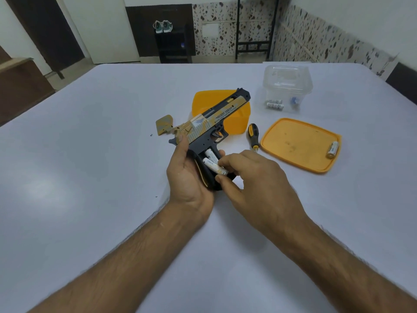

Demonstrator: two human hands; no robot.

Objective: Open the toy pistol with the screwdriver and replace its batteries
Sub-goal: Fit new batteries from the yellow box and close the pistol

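My left hand (187, 177) wraps round the grip of the toy pistol (212, 123), holding it above the white table (90, 154) with the barrel pointing away over the orange tub (239, 120). My right hand (255, 177) pinches a white battery (215, 168) at the open grip compartment, thumb and forefinger curled on it. The screwdriver (253, 134) lies just beside the orange lid (300, 143), which carries one loose battery (332, 150). The removed grip cover (164, 124) lies behind the pistol.

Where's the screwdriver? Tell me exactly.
In the head view, the screwdriver lies on the table, right of centre, between the orange tub and the orange lid, just beyond the right hand.
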